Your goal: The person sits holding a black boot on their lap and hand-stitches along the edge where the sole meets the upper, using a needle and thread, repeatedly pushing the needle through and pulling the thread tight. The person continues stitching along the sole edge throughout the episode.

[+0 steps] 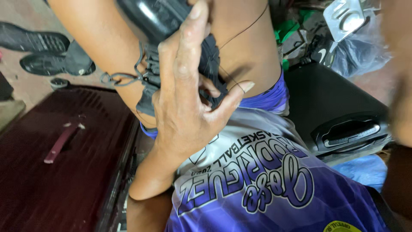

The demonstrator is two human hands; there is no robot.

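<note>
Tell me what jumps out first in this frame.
Dead centre, a hand grips a black shoe wedged between the person's knees, its fingers spread over the upper and a thin dark thread running taut from it across the right thigh. Below sits a purple and white printed jersey. At left is a dark maroon case with more black shoes on the floor behind it; at right, a black case.

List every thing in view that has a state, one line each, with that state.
black shoe: held between the knees, laces partly loose.
thread: pulled taut from the shoe.
left hand: gripping the shoe, thumb out against the thread.
right hand: blurred at the frame edge, grip unclear.
black case: shut, lying flat.
pair of shoes: lying on the floor.
</note>
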